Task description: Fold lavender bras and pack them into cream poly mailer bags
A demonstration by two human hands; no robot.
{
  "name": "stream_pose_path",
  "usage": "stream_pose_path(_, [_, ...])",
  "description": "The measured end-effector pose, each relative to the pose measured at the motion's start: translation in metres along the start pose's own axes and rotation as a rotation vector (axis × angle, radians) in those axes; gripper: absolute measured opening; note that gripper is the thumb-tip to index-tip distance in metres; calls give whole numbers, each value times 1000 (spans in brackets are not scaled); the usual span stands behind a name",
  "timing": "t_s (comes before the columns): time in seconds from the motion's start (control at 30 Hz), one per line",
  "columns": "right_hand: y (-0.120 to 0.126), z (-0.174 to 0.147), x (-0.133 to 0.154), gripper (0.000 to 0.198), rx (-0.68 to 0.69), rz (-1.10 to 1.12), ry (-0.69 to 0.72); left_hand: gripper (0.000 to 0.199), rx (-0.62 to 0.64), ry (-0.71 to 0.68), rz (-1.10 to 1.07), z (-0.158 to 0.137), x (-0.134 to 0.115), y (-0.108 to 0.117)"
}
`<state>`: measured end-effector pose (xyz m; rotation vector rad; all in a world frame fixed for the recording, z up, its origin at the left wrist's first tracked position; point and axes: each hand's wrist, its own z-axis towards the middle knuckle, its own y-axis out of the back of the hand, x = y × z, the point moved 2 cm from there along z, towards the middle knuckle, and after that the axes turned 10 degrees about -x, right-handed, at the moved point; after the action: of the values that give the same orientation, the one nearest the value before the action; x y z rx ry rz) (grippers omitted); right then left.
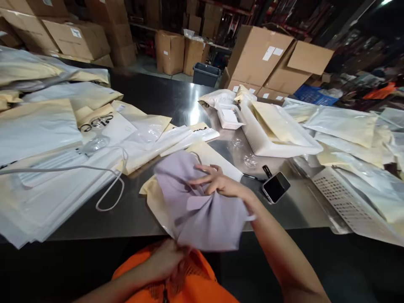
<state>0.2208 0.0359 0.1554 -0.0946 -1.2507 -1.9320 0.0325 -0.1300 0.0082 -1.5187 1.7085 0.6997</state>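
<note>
On one lilac garment, two hands: left hand, right hand.

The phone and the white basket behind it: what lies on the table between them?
In the head view, between the phone and the white basket lie clear crumpled plastic wraps on the bare steel table, plus a small black object.

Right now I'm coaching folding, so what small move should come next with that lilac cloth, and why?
Probably smooth the lilac cloth flat with the right hand. It lies bunched and creased over a cream envelope on the steel table, the right hand's fingers spread on top, while the left hand grips its near edge at the table's rim.
</note>
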Motion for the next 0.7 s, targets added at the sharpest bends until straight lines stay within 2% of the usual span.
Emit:
stream_pose_path(0.07, [-22, -2, 1, 35, 5, 24, -5, 70, 18, 92, 96, -3, 4, -2])
stream_pose_path(0.13, [-31, -2, -6, 37, 18, 48, -12, 72, 77, 126, 161, -8, 2, -2])
stream_pose_path(0.23, [-22, -5, -32, 36, 68, 98, -7, 69, 221, 71, 188, -23, -16, 6])
stream_pose_path(0.3, [-8, -19, -51, 36, 12, 101, -35, 64, 274, 1, 211, -34, -33, 17])
stream_pose_path(0.37, [6, -46, -63, 32, -200, 48, -202, 55, 176, -136, 287, -40, -53, 32])
stream_pose_path(0.4, [10, -64, -65, 31, -287, 12, -345, 51, 75, -232, 345, -40, -63, 40])
stream_pose_path(0.43, [10, -83, -63, 33, -299, -9, -496, 48, -55, -340, 410, -38, -73, 48])
stream_pose_path(0.47, [6, -101, -57, 38, -213, -5, -628, 44, -196, -458, 480, -34, -83, 55])
stream_pose_path(0.53, [-9, -132, -37, 48, 100, 82, -808, 30, -396, -736, 609, -20, -101, 63])
stream_pose_path(0.57, [-17, -143, -26, 48, 232, 171, -857, 21, -432, -882, 685, -11, -108, 64])
stream_pose_path(0.6, [-24, -150, -16, 46, 308, 276, -898, 19, -425, -1011, 776, 0, -113, 62])
stream_pose_path(0.63, [-29, -153, -9, 42, 320, 380, -941, 26, -390, -1106, 873, 12, -115, 59])
stream_pose_path(0.7, [-32, -153, -9, 37, 213, 523, -1017, 44, -294, -1160, 1069, 35, -113, 51])
